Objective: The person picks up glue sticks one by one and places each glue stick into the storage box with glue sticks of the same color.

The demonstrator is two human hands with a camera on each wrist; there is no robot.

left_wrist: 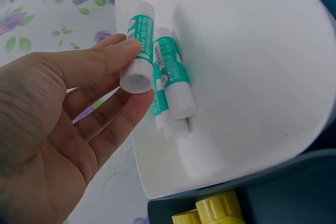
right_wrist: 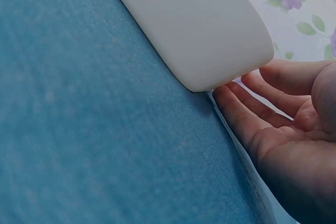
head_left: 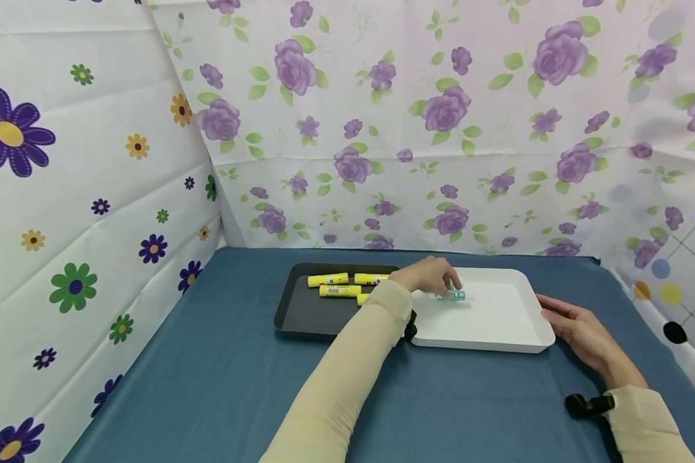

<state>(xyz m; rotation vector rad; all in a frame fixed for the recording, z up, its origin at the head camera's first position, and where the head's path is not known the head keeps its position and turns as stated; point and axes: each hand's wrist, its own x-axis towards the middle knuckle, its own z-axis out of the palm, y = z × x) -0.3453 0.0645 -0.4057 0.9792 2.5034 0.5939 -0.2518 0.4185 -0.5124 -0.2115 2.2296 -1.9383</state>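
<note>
My left hand (head_left: 427,275) pinches a white-and-green glue stick (left_wrist: 139,45) between thumb and fingers, over the white tray (head_left: 498,321). More glue sticks of the same kind (left_wrist: 174,74) lie side by side in that tray, just beyond the held one in the left wrist view. From the head view, the hand covers most of them. At the tray's right end, my right hand (head_left: 585,334) touches the outer edge with its fingertips (right_wrist: 223,95), the fingers fairly straight.
A dark grey tray (head_left: 301,315) stands against the white tray's left side. Several yellow tubes (head_left: 340,291) lie in it, partly hidden by my left forearm. Blue cloth (head_left: 208,386) covers the table, with flowered sheets (head_left: 405,193) behind and at the sides.
</note>
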